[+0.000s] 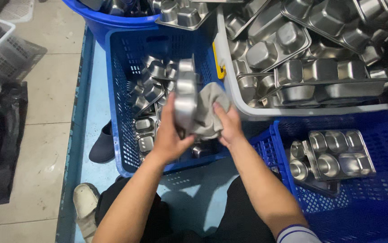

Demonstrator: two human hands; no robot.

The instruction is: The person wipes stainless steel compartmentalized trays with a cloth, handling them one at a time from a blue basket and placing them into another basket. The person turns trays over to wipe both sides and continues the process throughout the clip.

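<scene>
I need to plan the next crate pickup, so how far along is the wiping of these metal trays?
Done: a few compartmented steel trays lie in the blue crate at right. In hand: the left hand holds one steel tray on edge while the right hand presses a grey cloth to it. Left: the white tub looks heaped with trays.

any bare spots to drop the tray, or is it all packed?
Free: the right blue crate floor around its few trays; the blue floor strip between crates, by the knees. Crowded: the middle crate under the left hand and right hand, and the heaped white bin.
</scene>
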